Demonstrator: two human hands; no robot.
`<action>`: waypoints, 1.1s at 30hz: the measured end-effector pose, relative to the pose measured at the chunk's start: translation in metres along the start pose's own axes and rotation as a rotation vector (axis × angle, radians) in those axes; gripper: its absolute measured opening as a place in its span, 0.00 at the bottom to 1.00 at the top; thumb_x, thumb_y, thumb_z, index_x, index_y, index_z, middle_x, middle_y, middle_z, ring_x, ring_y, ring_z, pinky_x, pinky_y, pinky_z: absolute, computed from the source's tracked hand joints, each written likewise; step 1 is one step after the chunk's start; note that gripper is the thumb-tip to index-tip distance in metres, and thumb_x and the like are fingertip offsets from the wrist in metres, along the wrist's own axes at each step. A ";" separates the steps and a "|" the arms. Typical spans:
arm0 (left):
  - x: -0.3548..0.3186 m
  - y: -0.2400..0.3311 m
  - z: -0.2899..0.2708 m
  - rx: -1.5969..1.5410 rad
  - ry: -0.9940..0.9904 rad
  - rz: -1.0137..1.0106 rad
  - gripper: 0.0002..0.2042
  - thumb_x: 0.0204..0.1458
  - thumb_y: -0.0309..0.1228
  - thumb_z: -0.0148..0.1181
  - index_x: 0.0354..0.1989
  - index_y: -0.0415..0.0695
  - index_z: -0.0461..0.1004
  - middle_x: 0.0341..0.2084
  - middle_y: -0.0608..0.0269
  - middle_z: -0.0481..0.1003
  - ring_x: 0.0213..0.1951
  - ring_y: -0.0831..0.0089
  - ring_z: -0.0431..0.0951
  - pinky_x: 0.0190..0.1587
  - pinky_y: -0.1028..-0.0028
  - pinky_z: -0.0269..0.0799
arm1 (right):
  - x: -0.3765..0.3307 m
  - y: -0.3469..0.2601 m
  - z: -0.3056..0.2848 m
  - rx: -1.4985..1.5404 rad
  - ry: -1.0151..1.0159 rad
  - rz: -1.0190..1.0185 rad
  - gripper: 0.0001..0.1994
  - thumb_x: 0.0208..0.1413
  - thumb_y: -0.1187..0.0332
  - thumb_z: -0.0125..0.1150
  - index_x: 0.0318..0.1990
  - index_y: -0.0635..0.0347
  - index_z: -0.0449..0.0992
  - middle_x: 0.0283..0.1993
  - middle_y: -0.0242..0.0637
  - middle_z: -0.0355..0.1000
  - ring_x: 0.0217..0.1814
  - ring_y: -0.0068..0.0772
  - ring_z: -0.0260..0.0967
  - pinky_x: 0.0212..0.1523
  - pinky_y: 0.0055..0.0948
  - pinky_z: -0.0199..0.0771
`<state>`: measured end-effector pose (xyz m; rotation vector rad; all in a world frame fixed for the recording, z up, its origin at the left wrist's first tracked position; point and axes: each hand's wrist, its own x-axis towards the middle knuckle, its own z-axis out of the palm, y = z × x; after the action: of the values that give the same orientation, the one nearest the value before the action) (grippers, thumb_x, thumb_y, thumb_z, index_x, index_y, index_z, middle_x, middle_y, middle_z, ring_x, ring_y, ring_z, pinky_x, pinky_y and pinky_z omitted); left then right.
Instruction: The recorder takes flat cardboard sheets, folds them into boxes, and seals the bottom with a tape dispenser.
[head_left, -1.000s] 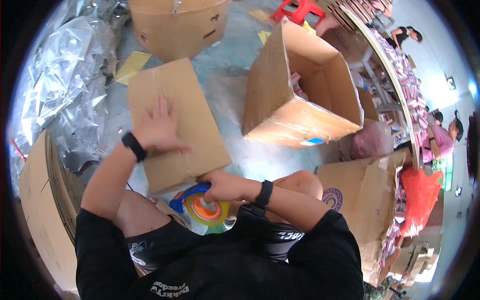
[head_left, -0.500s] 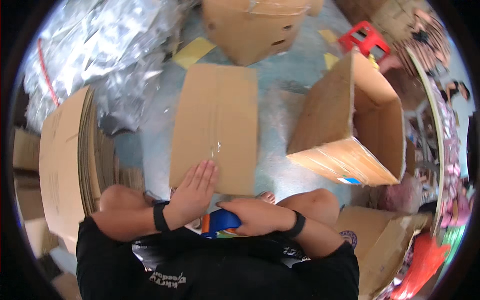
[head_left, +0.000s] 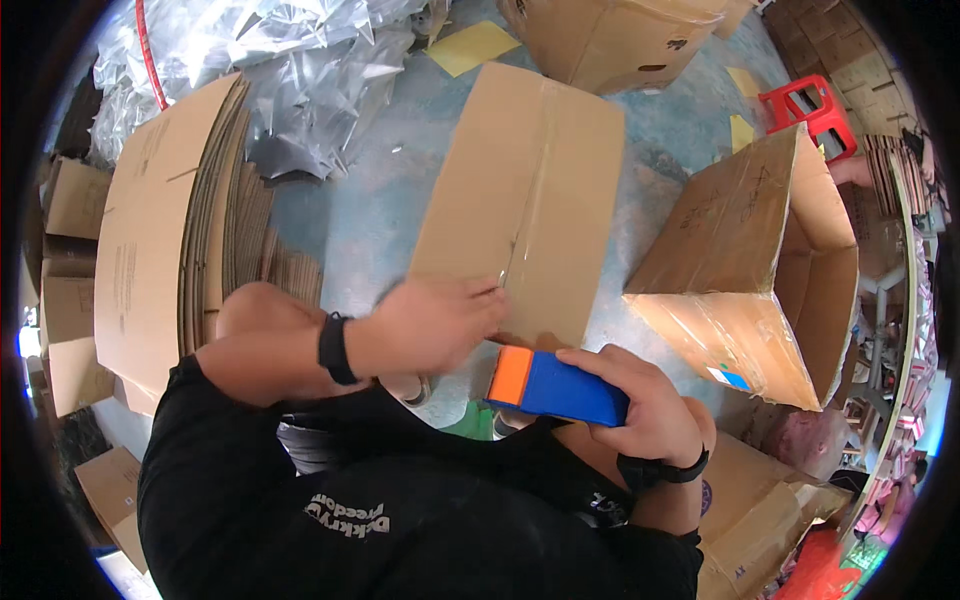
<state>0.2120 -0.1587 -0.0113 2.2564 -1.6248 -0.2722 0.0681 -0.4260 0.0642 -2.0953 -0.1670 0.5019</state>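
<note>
Fingers (head_left: 486,293) of the left hand (head_left: 428,325) lie close together, stretched toward about two o'clock over the near end of the closed box (head_left: 500,180). From where I stand they are blurred, so I cannot tell whether they press the cardboard, hover just above it or pinch something, and the thumb is hidden.

With twelve straight ahead of the person, the box sits on the floor (head_left: 365,215) at twelve, its long axis running from about one o'clock down to seven. From those fingers, most of it stretches away toward one. Of the two hands, the left is nearer, overlapping the box's near left corner. The right hand (head_left: 648,408) is off at about five from the box, its fingers wrapped around the blue tape dispenser (head_left: 572,388), with the thumb along the top. The dispenser's orange end points toward nine, just beside the box's near edge.

As for the box, it looks plain brown and shut, longer than wide, with a seam down the middle of its top and a glossy clear strip along that line. A small dark mark shows on the seam, and a bright glint sits by the left fingertips. An open box (head_left: 715,220) stands at two, well apart from both hands.
</note>
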 end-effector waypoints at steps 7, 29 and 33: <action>-0.007 -0.003 -0.040 -1.594 -0.222 -0.531 0.21 0.67 0.41 0.56 0.56 0.35 0.75 0.48 0.59 0.80 0.45 0.75 0.80 0.50 0.73 0.76 | -0.003 -0.003 0.033 -0.152 0.345 -0.362 0.33 0.35 0.79 0.68 0.58 0.58 0.77 0.39 0.44 0.72 0.36 0.40 0.72 0.36 0.29 0.72; -0.103 -0.034 -0.039 -1.434 0.124 -0.830 0.10 0.63 0.26 0.58 0.41 0.30 0.81 0.33 0.53 0.84 0.35 0.73 0.84 0.42 0.77 0.77 | -0.063 -0.005 0.006 -0.771 0.261 -0.076 0.35 0.35 0.78 0.69 0.56 0.35 0.80 0.44 0.41 0.69 0.44 0.47 0.71 0.41 0.39 0.75; -0.111 -0.057 -0.030 -1.529 0.148 -0.813 0.12 0.64 0.28 0.56 0.46 0.30 0.78 0.36 0.52 0.83 0.38 0.73 0.82 0.44 0.76 0.73 | -0.079 0.003 -0.008 -0.804 0.242 0.037 0.38 0.36 0.81 0.67 0.59 0.35 0.77 0.46 0.43 0.69 0.47 0.50 0.71 0.44 0.42 0.76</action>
<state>0.2362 -0.0326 -0.0103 1.3817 -0.0227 -1.0388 -0.0006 -0.4586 0.0881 -2.9258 -0.2116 0.2023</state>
